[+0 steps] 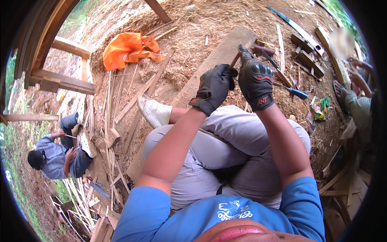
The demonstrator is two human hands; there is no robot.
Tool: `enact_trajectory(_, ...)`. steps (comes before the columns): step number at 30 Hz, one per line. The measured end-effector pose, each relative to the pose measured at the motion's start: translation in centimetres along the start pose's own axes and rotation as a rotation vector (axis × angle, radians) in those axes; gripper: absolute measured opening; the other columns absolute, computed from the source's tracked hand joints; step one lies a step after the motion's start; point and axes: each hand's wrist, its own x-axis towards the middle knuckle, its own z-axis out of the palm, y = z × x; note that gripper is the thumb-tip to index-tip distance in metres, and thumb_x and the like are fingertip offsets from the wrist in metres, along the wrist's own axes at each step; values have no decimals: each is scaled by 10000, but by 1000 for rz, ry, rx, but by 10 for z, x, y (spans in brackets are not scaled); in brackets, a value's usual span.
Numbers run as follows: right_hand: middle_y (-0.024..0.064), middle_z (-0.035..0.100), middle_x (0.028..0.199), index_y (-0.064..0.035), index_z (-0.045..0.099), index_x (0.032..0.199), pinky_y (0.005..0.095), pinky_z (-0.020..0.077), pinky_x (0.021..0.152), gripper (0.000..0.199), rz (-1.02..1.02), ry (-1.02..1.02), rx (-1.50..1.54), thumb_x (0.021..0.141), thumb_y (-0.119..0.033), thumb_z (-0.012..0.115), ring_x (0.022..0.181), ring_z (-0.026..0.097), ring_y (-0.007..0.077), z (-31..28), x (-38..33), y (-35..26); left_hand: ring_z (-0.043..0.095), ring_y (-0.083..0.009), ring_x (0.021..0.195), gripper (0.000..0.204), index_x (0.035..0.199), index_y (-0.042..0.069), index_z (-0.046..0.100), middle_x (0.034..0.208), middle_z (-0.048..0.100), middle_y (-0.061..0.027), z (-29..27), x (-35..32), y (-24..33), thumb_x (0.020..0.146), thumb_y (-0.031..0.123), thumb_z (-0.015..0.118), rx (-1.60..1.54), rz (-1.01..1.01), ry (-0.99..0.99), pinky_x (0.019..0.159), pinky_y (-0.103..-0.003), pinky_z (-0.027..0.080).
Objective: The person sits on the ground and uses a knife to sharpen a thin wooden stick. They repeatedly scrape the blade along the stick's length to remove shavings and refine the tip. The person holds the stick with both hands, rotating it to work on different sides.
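Ahead, brown strip [234, 61], between gloved fingers [243, 53]

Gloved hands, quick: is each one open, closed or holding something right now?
Left hand: closed, holding a thin brown strip.
Right hand: a finger points away; whether it is closed on anything cannot be told.

Blue, pale grey and black

The person is wearing a short-sleeved blue T-shirt [177, 222] with white print [235, 208], pale grey trousers [242, 135], a whitish shoe [152, 114], and a red-marked black left glove [213, 86] and right glove [256, 78], the latter carrying a moulded knuckle guard [260, 69]
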Motion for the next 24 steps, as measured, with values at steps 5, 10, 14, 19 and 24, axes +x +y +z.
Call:
enact_trajectory(5, 171, 755, 1021, -75, 677, 1301, 465, 585, 774, 384, -111, 50, -20, 933, -77, 569, 860, 735, 361, 3, -4, -2, 714, -182, 707, 323, 1084, 139, 781, 786, 768, -60, -10, 13, -7, 1035, 217, 471, 92, -58, 75, 732, -376, 568)
enact_trajectory(10, 223, 721, 987, -48, 692, 1235, 489, 554, 792, 306, 2, 79, -43, 1009, -151, 515, 892, 697, 422, -9, 14, 31, 662, -96, 595, 290, 1108, 103, 774, 755, 755, -31, -10, 12, 7, 1049, 160, 497, -58, -32, 14, 583, -286, 537)
enact_trajectory(14, 211, 740, 989, -38, 706, 1214, 470, 567, 823, 305, 53, -59, -43, 1019, -177, 517, 921, 713, 399, -12, 22, 36, 602, -80, 483, 259, 1109, 88, 767, 741, 739, -23, -7, 2, 21, 1078, 227, 551, -148, -80, -67, 462, -273, 493)
enact_trajectory(19, 189, 754, 1011, -74, 722, 1217, 449, 567, 864, 288, 10, -64, 31, 1011, -150, 535, 968, 725, 370, -4, 20, 31, 703, -167, 690, 319, 1100, 83, 760, 779, 755, -33, -10, 2, 19, 1079, 317, 544, 24, -26, -80, 676, -350, 566)
enact_trajectory(24, 118, 771, 1022, -111, 723, 1230, 411, 525, 957, 289, -12, -73, 116, 999, -136, 553, 1031, 726, 304, 1, 18, 28, 724, -224, 839, 352, 1096, 81, 756, 830, 774, -42, -2, 5, 0, 1080, 340, 518, 104, 30, -42, 826, -393, 559)
